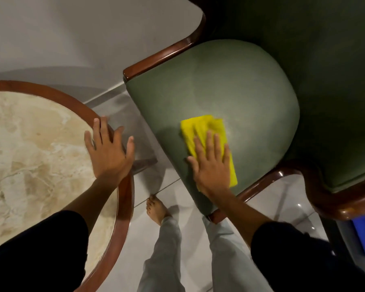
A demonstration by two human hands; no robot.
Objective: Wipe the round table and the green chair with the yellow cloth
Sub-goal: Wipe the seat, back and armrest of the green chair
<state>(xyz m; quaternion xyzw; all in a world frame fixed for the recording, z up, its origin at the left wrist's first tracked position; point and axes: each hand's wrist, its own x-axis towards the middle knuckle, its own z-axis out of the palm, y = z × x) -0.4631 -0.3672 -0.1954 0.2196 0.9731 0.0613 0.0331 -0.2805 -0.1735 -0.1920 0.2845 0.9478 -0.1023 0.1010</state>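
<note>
Black sleeves (282, 249); R hand (212, 165) flat on yellow cloth (200, 127), green chair (240, 91); L hand (109, 148) spread on round table (30, 144).

chair seat (230, 85): yellow cloth (200, 129) flat | round table (40, 144): left hand (110, 150)

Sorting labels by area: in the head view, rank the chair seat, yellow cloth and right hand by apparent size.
1. Chair seat, largest.
2. and 3. Right hand and yellow cloth: alike, and the hand hides part of the cloth, so unranked.

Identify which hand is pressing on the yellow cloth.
The right hand, flat on the yellow cloth on the green chair seat; the left hand rests on the round table's rim.
</note>
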